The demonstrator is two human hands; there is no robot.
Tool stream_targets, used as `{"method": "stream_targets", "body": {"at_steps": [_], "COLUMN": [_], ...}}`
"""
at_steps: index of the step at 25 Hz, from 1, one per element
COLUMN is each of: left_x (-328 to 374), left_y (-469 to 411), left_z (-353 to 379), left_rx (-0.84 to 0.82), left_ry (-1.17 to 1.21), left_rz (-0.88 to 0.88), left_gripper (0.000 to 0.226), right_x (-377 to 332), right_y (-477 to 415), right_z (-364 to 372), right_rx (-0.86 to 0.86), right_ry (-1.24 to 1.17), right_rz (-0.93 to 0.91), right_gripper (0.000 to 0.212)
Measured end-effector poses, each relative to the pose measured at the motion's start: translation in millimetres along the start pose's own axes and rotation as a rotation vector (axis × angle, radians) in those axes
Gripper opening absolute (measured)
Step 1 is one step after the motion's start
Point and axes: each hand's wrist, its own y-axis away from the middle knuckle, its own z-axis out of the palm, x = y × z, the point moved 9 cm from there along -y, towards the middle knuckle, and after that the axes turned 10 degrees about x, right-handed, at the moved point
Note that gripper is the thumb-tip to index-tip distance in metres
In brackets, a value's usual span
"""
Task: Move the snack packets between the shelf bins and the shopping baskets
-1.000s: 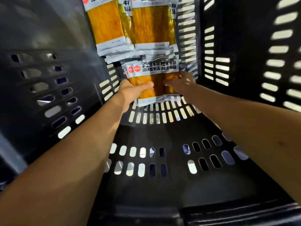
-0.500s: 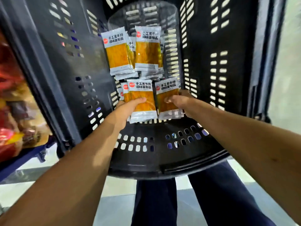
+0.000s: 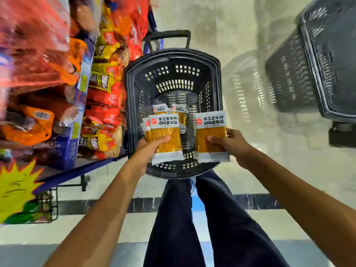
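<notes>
The left hand (image 3: 152, 149) grips a small stack of snack packets (image 3: 165, 135). The right hand (image 3: 234, 145) pinches a single packet (image 3: 211, 137). Both are above the near side of the shopping basket (image 3: 129, 112). A few packets (image 3: 160, 108) lie at its bottom, so moving them to the shelf (image 3: 104, 112) on the left seems partly done.

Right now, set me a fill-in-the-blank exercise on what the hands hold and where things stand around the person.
1. The left hand and the right hand each grip orange ____.
2. More of these lie inside the black ____ in front of the person.
3. The shelf stocked with snacks stands on the person's ____ side.

Missing words: packets; basket; left.
</notes>
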Motion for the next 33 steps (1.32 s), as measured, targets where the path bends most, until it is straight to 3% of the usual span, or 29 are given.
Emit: {"method": "stream_targets", "body": {"at_steps": [6,11,13,17,20,24,28,33], "left_x": [22.7,-4.1,-9.1,-21.0,-34.1,-68.6,-112.0,-187.5], "left_y": [114.0,180.0,205.1,247.7,275.6,319.3,359.6,408.7], "left_z": [-24.9,-47.5,-55.5,-43.7,-13.0,44.5,104.0,190.8], "left_rx": [-0.032,-0.151,-0.247,-0.433,-0.584,-0.753,-0.889,-0.948], "left_ry": [0.093,0.101,0.026,-0.099,-0.252,-0.481,-0.682,-0.878], "left_rz": [0.147,0.220,0.285,0.376,0.414,0.437,0.418,0.395], "left_gripper": [0.045,0.102,0.095,0.040,0.043,0.028,0.046,0.053], "right_x": [-47.6,1.8,33.7,103.4,148.8,214.8,276.4,356.9], "right_y": [138.6,230.3,273.0,340.8,373.6,407.9,432.2,465.6], "right_z": [-56.4,-57.2,-47.9,-36.5,-38.0,-57.8,-80.5,-134.3], "right_rx": [0.041,0.108,0.166,0.303,0.402,0.547,0.682,0.813], "right_ry": [-0.151,-0.350,-0.460,-0.704,-0.866,-1.045,-1.200,-1.408], "right_rz": [-0.177,-0.158,-0.167,-0.124,-0.120,-0.096,-0.038,-0.024], "right_gripper": [0.013,0.017,0.013,0.011,0.017,0.023,0.026,0.020]}}
